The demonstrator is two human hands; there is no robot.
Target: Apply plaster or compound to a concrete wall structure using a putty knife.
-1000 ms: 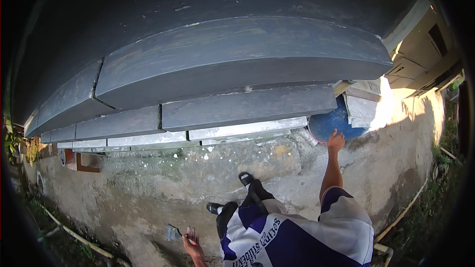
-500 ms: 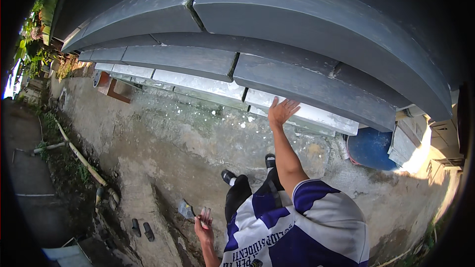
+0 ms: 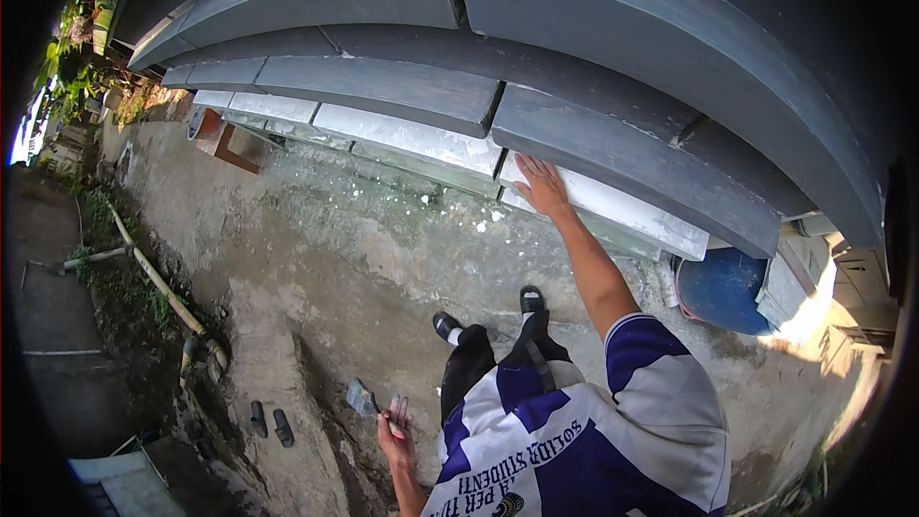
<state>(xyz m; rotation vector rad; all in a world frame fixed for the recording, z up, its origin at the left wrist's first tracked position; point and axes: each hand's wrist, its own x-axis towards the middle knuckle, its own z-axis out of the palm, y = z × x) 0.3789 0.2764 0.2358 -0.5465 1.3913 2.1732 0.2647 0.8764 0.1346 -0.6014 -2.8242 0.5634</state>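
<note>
My right hand [image 3: 542,185] rests with its fingers spread and flat against the white lower ledge [image 3: 613,203], just right of a dark joint between two blocks. Low at my left side, my left hand [image 3: 397,429] is closed round the handle of a putty knife [image 3: 362,398]. Its wide greyish blade points up and to the left, away from my body. Part of the handle is hidden in the palm. Above the white ledge, grey painted ledges [image 3: 383,91] jut out in steps, with dark gaps between their blocks.
White flecks dot the concrete ground [image 3: 383,249] beneath the ledge. A blue tub [image 3: 720,289] stands at the right end, and a reddish-brown box-like object [image 3: 230,148] at the left. Slippers [image 3: 283,428], a pipe [image 3: 158,282] and plants [image 3: 57,91] lie further left.
My right hand has slid a little left and up along the white ledge, its arm stretching further. The left hand still holds the putty knife low. The whole view has shifted slightly.
</note>
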